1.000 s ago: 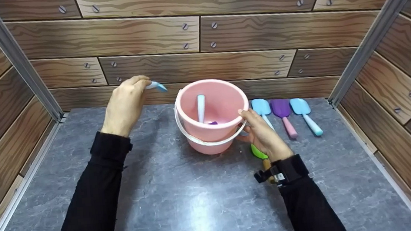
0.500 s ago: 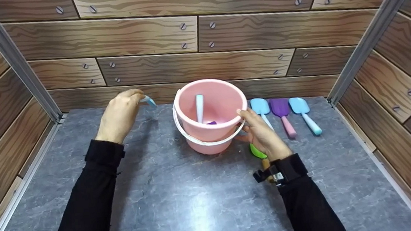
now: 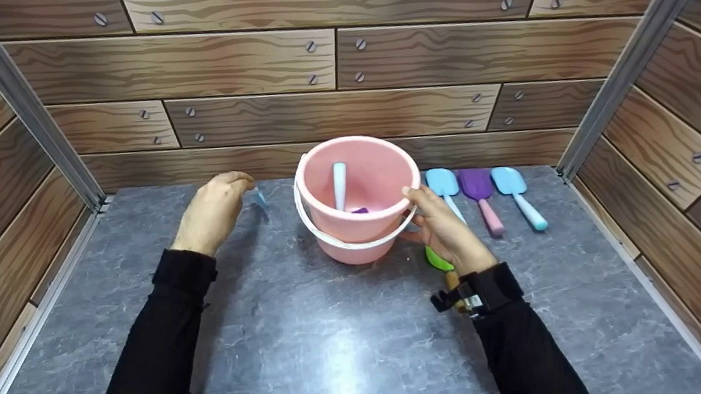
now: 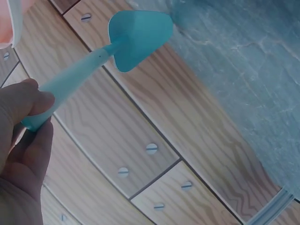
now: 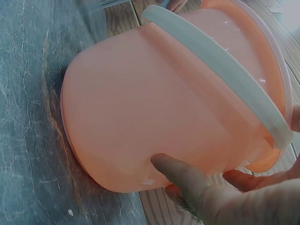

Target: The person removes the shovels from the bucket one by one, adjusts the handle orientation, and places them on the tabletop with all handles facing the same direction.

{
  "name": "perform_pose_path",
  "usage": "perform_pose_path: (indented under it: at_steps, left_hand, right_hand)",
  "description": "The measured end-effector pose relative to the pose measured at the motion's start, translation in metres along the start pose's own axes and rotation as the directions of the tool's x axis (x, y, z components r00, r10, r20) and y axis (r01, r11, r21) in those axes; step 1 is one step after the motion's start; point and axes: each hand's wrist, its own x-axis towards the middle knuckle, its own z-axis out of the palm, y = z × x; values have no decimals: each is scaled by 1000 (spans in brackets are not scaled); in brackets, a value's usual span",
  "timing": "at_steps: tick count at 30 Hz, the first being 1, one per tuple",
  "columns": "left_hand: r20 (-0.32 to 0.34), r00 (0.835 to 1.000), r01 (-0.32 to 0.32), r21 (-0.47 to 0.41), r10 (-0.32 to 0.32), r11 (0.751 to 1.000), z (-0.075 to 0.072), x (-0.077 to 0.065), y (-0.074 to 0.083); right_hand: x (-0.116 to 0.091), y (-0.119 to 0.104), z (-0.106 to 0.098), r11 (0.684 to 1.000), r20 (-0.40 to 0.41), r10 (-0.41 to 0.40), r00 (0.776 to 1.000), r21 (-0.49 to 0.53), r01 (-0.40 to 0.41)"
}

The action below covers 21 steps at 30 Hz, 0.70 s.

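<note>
My left hand (image 3: 215, 212) pinches the end of the handle of a light-blue toy trowel (image 4: 140, 35). In the left wrist view its pointed blade faces away from the fingers; in the head view the hand hides most of it. The trowel is to the left of a pink bucket (image 3: 359, 226), apart from it. My right hand (image 3: 449, 233) holds the bucket at its right side, one digit at the rim and other fingers against the outer wall (image 5: 140, 112). Inside the bucket stand a pale-blue handle (image 3: 340, 185) and a bit of something purple (image 3: 360, 211).
Right of the bucket lie a blue shovel (image 3: 442, 181), a purple shovel (image 3: 476, 183) with pink handle and another blue shovel (image 3: 509, 180). A green tool (image 3: 437, 260) is partly under my right hand. The bucket's white handle (image 3: 358, 244) hangs forward. Wood-patterned walls (image 3: 255, 119) enclose the table.
My left hand has come down toward the table with the trowel, first moving a little left, then slightly right. My right hand and the bucket stay put.
</note>
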Motion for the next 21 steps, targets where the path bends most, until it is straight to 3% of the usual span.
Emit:
perform_pose_path:
  at_steps: [10,21]
  left_hand:
    - [-18,999,-31,-62,30,998,7,-4,0]
    - [22,1000,22,-175,-18,984,15,-5,1]
  right_hand:
    - [1,0,0,1000,1,4,1000,2,-4]
    - [1,0,-1,1000,0,7,1000,4,-7]
